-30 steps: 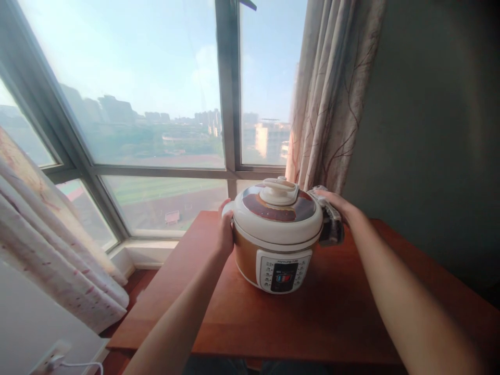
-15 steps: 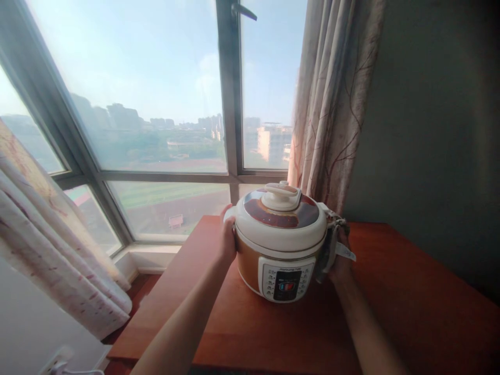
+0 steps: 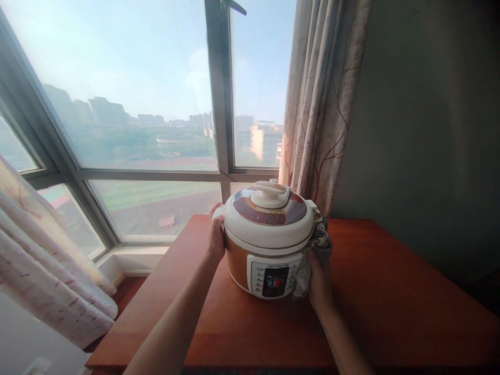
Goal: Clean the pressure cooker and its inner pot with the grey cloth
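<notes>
- Here's the left hand (image 3: 216, 234), closed around the side handle (image 3: 219, 212) at the left of the cooker (image 3: 269, 229), thumb on the near side and fingertips showing just above.
- Over on the right, the right hand (image 3: 319, 276) has a bunched grey cloth (image 3: 322, 240) in its grip, and that cloth is up against the cooker's right flank; the exact lie of the fingers is hidden by the folds.
- One loose end of the cloth hangs down beside the right edge of the control panel (image 3: 275, 278), which sits low on the cooker's near face with its dark screen.
- The cooker itself stands upright between the two hands, lid on, white around the rim and orange-brown below.
- On top, there's the pale lid knob (image 3: 269, 194), rising out of a shiny brown-and-silver disc.
- Underneath it all, the reddish-brown table (image 3: 253, 338), stretching away to the right, with the cooker toward the far side.
- Beyond the table, the big window (image 3: 148, 140), hazy buildings and a green field outside.
- Flanking that, a patterned curtain (image 3: 320, 104) at the far right of the glass and a pale curtain (image 3: 50, 281) down at the left.
- And farthest right, a dim, dark wall (image 3: 422, 130).
</notes>
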The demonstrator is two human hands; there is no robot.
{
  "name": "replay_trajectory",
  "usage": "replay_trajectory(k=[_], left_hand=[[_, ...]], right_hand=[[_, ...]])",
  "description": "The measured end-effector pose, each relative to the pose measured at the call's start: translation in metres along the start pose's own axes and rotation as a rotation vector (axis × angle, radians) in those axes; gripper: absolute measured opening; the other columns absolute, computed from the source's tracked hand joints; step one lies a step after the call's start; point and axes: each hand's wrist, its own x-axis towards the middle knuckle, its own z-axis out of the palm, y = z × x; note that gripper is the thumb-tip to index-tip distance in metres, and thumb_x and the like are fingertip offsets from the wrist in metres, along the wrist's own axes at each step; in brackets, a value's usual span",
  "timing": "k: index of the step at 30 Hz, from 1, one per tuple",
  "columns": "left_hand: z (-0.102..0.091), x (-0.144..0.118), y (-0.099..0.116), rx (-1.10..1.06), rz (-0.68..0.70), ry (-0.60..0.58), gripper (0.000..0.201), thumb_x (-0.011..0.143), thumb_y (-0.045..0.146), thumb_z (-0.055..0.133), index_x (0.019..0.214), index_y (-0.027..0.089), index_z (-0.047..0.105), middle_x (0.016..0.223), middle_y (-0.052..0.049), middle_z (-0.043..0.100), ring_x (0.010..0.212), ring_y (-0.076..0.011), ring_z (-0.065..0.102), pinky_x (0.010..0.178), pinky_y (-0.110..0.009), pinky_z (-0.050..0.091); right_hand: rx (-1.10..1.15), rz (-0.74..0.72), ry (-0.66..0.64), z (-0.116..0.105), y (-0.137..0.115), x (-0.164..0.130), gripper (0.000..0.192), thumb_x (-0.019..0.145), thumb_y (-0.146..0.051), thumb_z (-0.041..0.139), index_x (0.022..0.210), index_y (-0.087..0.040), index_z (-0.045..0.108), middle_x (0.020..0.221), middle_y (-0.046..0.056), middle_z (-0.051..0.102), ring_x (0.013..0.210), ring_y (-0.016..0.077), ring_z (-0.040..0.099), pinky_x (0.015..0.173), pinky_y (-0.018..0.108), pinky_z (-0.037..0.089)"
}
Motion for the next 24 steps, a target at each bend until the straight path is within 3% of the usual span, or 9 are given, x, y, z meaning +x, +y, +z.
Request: replay_trajectory(k=[3, 5, 12, 16, 20, 24], left_hand=[[-0.002, 0.006, -0.002, 0.022, 0.024, 0.001, 0.048, 0.075, 0.037, 0.062, 0.121, 0.022, 0.056, 0.083, 0.001, 0.063, 0.074, -0.0181, 0.057, 0.068, -0.029, 0.045], [-0.003, 0.009, -0.003, 0.03, 0.044, -0.004, 0.048, 0.073, 0.034, 0.062, 0.119, 0.022, 0.057, 0.081, 0.001, 0.062, 0.073, -0.0176, 0.056, 0.067, -0.028, 0.044], [0.004, 0.008, -0.005, -0.008, 0.066, 0.033, 0.044, 0.073, 0.038, 0.062, 0.114, 0.022, 0.058, 0.085, 0.0, 0.063, 0.078, -0.0193, 0.056, 0.07, -0.029, 0.043], [0.004, 0.015, -0.01, 0.029, 0.081, 0.057, 0.046, 0.074, 0.042, 0.064, 0.115, 0.024, 0.056, 0.083, 0.001, 0.059, 0.075, -0.0186, 0.053, 0.069, -0.029, 0.041], [0.002, 0.024, -0.015, 0.06, 0.094, 0.05, 0.046, 0.074, 0.042, 0.064, 0.115, 0.024, 0.056, 0.081, 0.002, 0.056, 0.072, -0.0172, 0.05, 0.067, -0.028, 0.039], [0.003, 0.026, -0.017, 0.038, 0.103, 0.059, 0.046, 0.075, 0.044, 0.063, 0.115, 0.024, 0.055, 0.087, 0.001, 0.059, 0.077, -0.0181, 0.053, 0.071, -0.029, 0.041]], right_hand=[[-0.033, -0.029, 0.09, 0.006, -0.002, 0.015, 0.04, 0.081, -0.053, 0.068, 0.113, -0.029, 0.068, 0.119, 0.001, 0.074, 0.119, 0.0259, 0.065, 0.093, 0.038, 0.055], [-0.017, -0.008, 0.082, 0.009, -0.005, 0.03, 0.042, 0.081, -0.056, 0.065, 0.112, -0.028, 0.069, 0.115, 0.001, 0.075, 0.114, 0.0257, 0.067, 0.091, 0.038, 0.056], [0.059, 0.061, -0.177, 0.012, -0.012, 0.085, 0.055, 0.084, -0.07, 0.053, 0.117, -0.027, 0.066, 0.112, 0.002, 0.075, 0.106, 0.025, 0.069, 0.089, 0.039, 0.055], [0.028, 0.073, -0.242, 0.022, -0.017, 0.103, 0.06, 0.085, -0.075, 0.048, 0.12, -0.029, 0.064, 0.112, 0.003, 0.074, 0.109, 0.0271, 0.068, 0.089, 0.041, 0.055], [-0.052, 0.063, -0.28, 0.033, -0.027, 0.127, 0.069, 0.081, -0.083, 0.039, 0.105, -0.025, 0.069, 0.094, 0.007, 0.076, 0.099, 0.0289, 0.07, 0.086, 0.043, 0.055], [-0.158, 0.044, -0.262, 0.037, -0.035, 0.16, 0.068, 0.081, -0.083, 0.033, 0.091, -0.025, 0.067, 0.081, 0.005, 0.074, 0.09, 0.0269, 0.071, 0.085, 0.041, 0.055]])
